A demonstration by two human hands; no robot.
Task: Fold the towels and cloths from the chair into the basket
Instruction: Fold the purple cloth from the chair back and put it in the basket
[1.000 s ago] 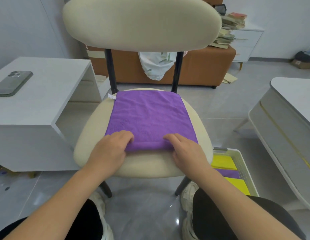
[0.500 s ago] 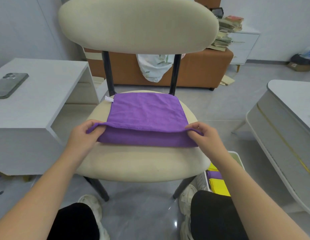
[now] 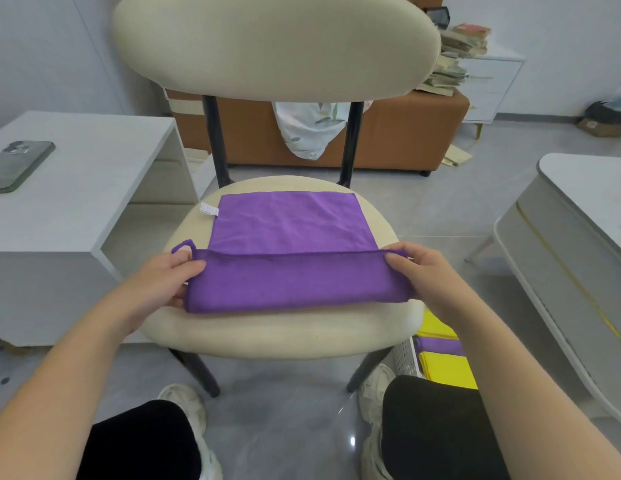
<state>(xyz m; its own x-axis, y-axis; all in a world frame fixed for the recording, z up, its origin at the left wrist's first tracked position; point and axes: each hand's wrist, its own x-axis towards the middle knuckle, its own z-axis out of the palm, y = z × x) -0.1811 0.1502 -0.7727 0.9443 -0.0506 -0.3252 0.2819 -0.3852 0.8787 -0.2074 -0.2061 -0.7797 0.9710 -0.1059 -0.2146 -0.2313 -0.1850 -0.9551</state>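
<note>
Purple towel (image 3: 291, 233) lies on chair seat (image 3: 285, 330), near edge lifted & mid-fold, L hand (image 3: 160, 282) & R hand (image 3: 420, 275) each pinching a front corner; yellow & purple cloths (image 3: 447, 370) already folded in basket (image 3: 404, 358), so prob. this fold + basket drop to go.

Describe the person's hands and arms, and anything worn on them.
The left hand and right hand are bare: no gloves, rings, watch or bracelet show. The left arm and right arm are bare too, with no sleeve in view as far as the frame reaches.
</note>
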